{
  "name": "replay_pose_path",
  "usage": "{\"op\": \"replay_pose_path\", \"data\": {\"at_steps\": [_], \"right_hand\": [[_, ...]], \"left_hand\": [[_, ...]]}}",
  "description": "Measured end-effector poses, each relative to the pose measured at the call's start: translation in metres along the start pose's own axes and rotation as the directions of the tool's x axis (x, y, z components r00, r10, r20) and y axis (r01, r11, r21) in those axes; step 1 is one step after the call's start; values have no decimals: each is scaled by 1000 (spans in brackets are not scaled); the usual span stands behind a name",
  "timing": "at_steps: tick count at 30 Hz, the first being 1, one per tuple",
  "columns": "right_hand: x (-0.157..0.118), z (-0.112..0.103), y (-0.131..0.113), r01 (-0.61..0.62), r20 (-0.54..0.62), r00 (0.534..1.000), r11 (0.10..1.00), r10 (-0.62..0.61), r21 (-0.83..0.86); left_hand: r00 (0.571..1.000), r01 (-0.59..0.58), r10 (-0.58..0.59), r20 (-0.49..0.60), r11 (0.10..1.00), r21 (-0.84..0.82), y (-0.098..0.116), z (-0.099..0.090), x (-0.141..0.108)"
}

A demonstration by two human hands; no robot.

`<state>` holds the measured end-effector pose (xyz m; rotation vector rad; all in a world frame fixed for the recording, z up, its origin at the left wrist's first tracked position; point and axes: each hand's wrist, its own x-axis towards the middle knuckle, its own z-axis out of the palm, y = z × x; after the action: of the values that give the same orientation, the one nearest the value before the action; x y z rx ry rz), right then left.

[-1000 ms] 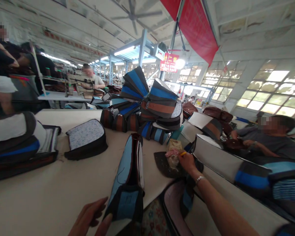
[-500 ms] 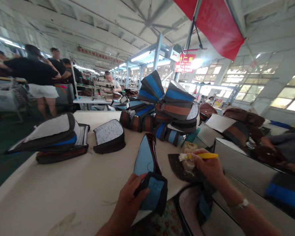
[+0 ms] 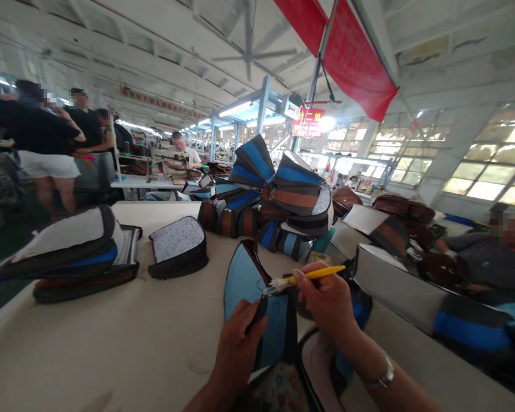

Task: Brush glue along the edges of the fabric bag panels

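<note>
My left hand is closed on the dark edge of a light-blue and black bag piece, holding it up above the table's near edge. My right hand grips a brush by its yellow handle. White, pasty bristles point left and touch or almost touch the piece's top edge. Right behind lies a light-blue panel with a dark-red glossy side. My right hand partly covers a pale lump or container and most of the dark scrap under it.
Stacked bag pieces and a patterned-lining piece lie on the pale table. A tall pile of blue, brown and black pieces stands at the back. Grey-white panels lean at right, beyond which a person sits.
My right hand has brought the brush left from the dark scrap to the bag piece's top edge. My left hand has turned the piece more upright. The view has shifted right.
</note>
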<state>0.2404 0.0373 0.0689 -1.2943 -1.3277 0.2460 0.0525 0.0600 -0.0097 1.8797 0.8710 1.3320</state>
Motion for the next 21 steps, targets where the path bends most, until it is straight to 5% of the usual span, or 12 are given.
{"op": "replay_pose_path", "data": {"at_steps": [4, 8, 12, 17, 21], "right_hand": [[-2, -20, -4, 32, -97, 995, 999, -36, -37], [-16, -9, -17, 121, -29, 992, 991, -120, 54], [-17, -5, -4, 241, -24, 969, 965, -245, -107], [-12, -25, 16, 195, -133, 967, 966, -218, -169], [-15, -22, 18, 205, -79, 973, 969, -217, -137]], "left_hand": [[1000, 5, -5, 3, 1000, 6, -2, -2, 1], [1000, 30, -30, -3, 1000, 8, -1, 3, 1], [999, 40, -40, -30, 999, 21, 1, 3, 1], [1000, -3, 4, -21, 999, 34, 3, 0, 2], [996, -60, 68, -55, 990, 125, 2, 3, 1]]}}
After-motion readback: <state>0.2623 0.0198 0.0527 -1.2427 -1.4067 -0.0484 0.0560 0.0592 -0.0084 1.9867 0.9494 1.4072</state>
